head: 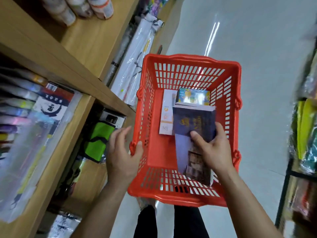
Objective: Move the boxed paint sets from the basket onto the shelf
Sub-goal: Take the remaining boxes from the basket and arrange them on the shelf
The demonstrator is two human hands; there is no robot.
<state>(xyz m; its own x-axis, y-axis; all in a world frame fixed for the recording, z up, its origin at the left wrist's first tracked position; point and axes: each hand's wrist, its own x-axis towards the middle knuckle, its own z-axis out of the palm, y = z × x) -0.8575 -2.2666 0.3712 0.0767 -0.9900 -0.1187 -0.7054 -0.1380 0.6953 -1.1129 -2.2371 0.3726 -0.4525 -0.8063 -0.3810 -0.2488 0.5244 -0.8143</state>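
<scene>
A red plastic basket [188,60] hangs in front of me over the aisle floor. My left hand [123,152] holds its left rim, thumb hooked over the edge. Inside the basket, my right hand [212,146] grips a dark blue paint box [193,121], tilted up off the others. Under it lies another box with a pale and brown cover [192,162]. A white box with orange marks [166,115] rests flat on the bottom at the left, and a blue-yellow box [193,97] stands at the far end. The wooden shelf [82,100] is on my left.
The shelf compartment beside the basket holds a green folded case [97,141] and a grey box [111,119]. Wrapped packs fill the compartment further left [34,117]. Jars [77,7] stand on the upper board. Rolled paper [135,57] leans by the shelf. A rack [305,134] lines the right side.
</scene>
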